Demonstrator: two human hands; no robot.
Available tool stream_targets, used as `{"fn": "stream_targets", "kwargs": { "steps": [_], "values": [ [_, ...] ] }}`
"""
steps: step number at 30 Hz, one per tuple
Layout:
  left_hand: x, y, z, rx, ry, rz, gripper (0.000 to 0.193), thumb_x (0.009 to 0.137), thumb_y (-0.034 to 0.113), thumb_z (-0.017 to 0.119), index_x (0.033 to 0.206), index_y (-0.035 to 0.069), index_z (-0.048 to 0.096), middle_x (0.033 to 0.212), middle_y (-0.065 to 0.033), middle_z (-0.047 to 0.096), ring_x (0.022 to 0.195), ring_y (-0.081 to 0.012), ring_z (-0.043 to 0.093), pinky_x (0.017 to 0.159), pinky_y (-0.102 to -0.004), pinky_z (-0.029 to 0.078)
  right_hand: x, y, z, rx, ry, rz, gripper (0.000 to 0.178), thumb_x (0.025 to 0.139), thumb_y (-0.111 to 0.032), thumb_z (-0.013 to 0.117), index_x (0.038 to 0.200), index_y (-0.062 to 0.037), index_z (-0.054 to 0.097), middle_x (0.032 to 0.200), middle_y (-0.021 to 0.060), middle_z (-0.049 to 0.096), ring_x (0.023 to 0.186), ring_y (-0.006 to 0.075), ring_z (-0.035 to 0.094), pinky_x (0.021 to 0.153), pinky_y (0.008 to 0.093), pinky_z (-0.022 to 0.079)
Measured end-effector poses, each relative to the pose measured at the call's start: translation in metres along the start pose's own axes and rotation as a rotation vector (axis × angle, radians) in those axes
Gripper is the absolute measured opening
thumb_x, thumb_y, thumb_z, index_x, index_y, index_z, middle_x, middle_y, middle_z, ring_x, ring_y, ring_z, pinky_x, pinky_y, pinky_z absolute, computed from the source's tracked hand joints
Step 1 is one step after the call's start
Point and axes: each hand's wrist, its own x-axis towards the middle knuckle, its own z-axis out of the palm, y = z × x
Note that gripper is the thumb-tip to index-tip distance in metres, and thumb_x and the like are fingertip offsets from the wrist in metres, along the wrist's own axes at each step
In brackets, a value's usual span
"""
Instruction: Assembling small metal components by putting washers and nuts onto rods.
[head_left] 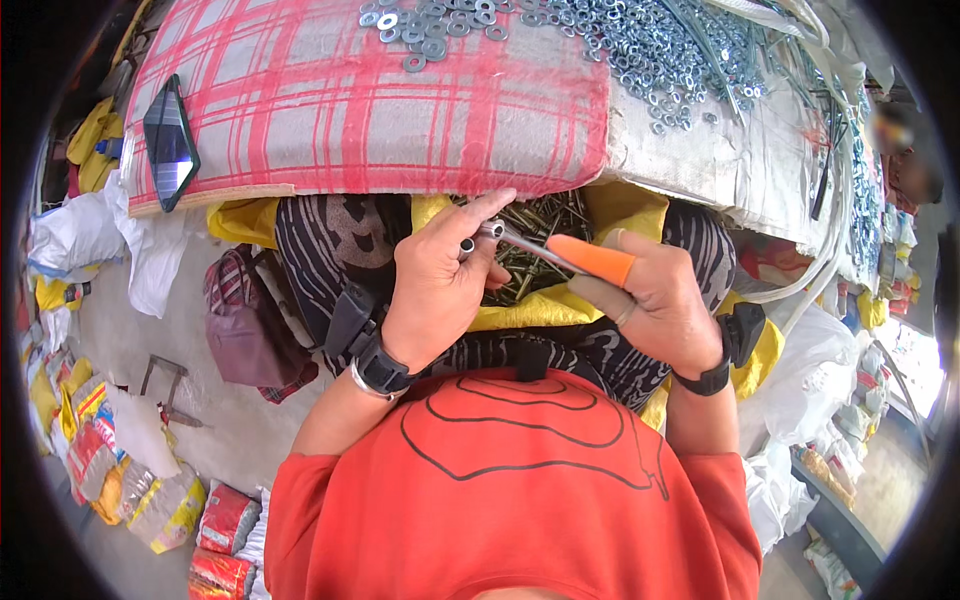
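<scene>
My left hand pinches the head end of a long metal bolt between thumb and fingers, just under the edge of a red-checked board. My right hand holds the bolt's other end; its forefinger wears an orange rubber finger cover. Below the bolt, a pile of brass-coloured screws or bolts lies in a yellow sack on my lap. Many steel washers are heaped on the board above.
A phone lies on the red-checked cloth at the left. A maroon bag sits on the floor at my left, with sacks and packets beyond. White bags and tubing crowd the right side.
</scene>
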Motion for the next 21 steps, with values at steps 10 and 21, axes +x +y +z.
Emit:
{"fn": "stream_targets", "kwargs": {
  "steps": [10, 21],
  "values": [
    [0.000, 0.003, 0.000, -0.738, -0.271, -0.205, 0.031, 0.096, 0.008, 0.051, 0.124, -0.004, 0.051, 0.092, -0.0114, 0.062, 0.070, -0.0194, 0.067, 0.063, -0.0311, 0.057, -0.005, 0.017, 0.008, 0.352, -0.035, 0.282, 0.024, 0.076, -0.006, 0.076, 0.099, -0.0060, 0.071, 0.074, -0.0012, 0.055, 0.058, 0.0074, 0.047, 0.052, 0.0230, 0.037],
    [-0.002, 0.012, 0.033, -0.643, -0.357, -0.202, 0.022, 0.096, 0.014, 0.056, 0.111, -0.001, 0.063, 0.082, -0.0063, 0.064, 0.062, -0.0128, 0.064, 0.056, -0.0238, 0.053, 0.007, -0.009, 0.051, 1.370, 0.382, 0.435, 0.037, 0.093, -0.014, 0.058, 0.127, -0.0005, 0.053, 0.112, 0.0090, 0.060, 0.097, 0.0121, 0.057, 0.080, 0.0274, 0.048]
  ]
}}
